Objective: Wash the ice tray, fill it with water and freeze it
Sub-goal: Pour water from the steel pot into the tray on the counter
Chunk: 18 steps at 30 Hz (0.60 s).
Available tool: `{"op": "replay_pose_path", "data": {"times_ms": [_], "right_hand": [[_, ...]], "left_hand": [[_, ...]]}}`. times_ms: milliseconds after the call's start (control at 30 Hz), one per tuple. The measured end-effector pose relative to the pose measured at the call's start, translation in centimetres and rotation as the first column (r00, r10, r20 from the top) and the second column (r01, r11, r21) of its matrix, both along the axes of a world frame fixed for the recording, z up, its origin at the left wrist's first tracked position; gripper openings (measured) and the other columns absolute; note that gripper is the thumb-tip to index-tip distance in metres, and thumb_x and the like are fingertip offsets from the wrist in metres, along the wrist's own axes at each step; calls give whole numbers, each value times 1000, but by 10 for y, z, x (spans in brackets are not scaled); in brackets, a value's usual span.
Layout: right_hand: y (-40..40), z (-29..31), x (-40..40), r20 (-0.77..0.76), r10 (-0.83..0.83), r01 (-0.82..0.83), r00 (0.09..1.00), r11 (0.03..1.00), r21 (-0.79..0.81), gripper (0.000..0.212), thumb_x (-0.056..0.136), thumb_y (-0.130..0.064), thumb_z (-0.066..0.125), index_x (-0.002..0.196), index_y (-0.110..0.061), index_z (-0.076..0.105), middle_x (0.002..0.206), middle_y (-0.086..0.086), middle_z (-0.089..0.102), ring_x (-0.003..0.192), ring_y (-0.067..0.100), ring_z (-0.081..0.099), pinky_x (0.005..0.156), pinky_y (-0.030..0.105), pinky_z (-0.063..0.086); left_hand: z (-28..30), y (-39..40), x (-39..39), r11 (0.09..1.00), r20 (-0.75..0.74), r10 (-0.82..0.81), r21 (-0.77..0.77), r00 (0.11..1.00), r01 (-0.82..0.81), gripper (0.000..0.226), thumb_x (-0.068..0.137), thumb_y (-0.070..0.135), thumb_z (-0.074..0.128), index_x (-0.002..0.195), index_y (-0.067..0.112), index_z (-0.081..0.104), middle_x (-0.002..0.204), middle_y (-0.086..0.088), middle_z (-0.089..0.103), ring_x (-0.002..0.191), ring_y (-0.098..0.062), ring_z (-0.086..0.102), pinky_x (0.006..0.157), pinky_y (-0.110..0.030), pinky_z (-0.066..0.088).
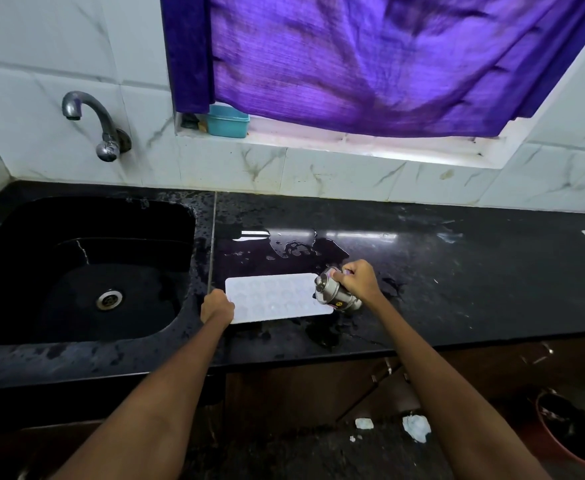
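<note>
Wet black granite countertop (457, 271) beside black sink (14, 271). White rectangular ice tray (273, 297) flat on it, just right of sink. Left hand (216, 306) gripping tray's left edge. Right hand (358, 280), fingers curled around tilted steel bottle (334, 292) over tray's right end.

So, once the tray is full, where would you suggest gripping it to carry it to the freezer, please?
Probably by both short ends. The tray lies flat, long side across the counter; the left hand already holds its left end. The right hand, busy with the steel bottle, could take the right end, keeping it level.
</note>
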State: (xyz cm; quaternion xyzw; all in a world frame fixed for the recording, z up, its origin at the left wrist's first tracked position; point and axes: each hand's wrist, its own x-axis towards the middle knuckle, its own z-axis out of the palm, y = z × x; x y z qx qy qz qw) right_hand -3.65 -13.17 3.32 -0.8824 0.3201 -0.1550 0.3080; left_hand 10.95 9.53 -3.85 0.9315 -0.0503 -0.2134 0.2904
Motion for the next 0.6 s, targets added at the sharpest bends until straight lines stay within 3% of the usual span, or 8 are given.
{"op": "replay_pose_path", "data": {"times_ms": [600], "right_hand": [[-2,2,-3,-34,51,-53,998,996,-68,58,78,-8,67,40,-19,24,40,-2,25,41,12,22,47,21,21]], "left_hand": [[-2,-1,1,1000,6,-9,12,1000,9,28,92,8,54,117,-6,60,126,-24,59,117,-39,57,96,-42,47]]}}
